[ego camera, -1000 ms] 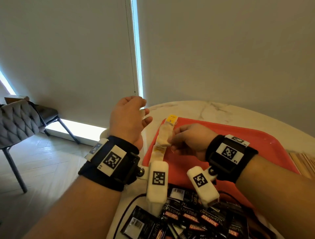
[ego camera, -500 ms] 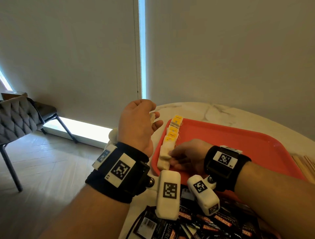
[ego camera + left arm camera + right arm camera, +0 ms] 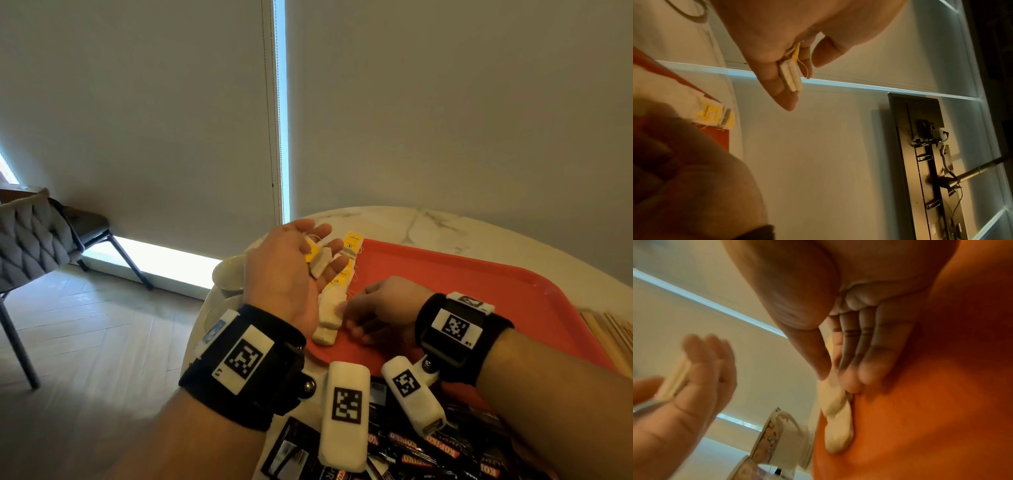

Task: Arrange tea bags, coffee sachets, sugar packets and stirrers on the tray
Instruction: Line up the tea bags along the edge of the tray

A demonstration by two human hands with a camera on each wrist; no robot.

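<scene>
Head view, centre: the right hand presses flat fingers on the tea bags rowed along the tray edge; left-wrist view, top: the left hand pinches spare bags; right-wrist view: keep each bag overlapping neatly

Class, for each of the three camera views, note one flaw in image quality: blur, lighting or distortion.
Head view: wide-angle bending curves the blind's edge; bright glare at the floor-level window strip. Left wrist view: dim, and the right hand is a dark blur. Right wrist view: the left hand is motion-blurred and the tray soft.
</scene>
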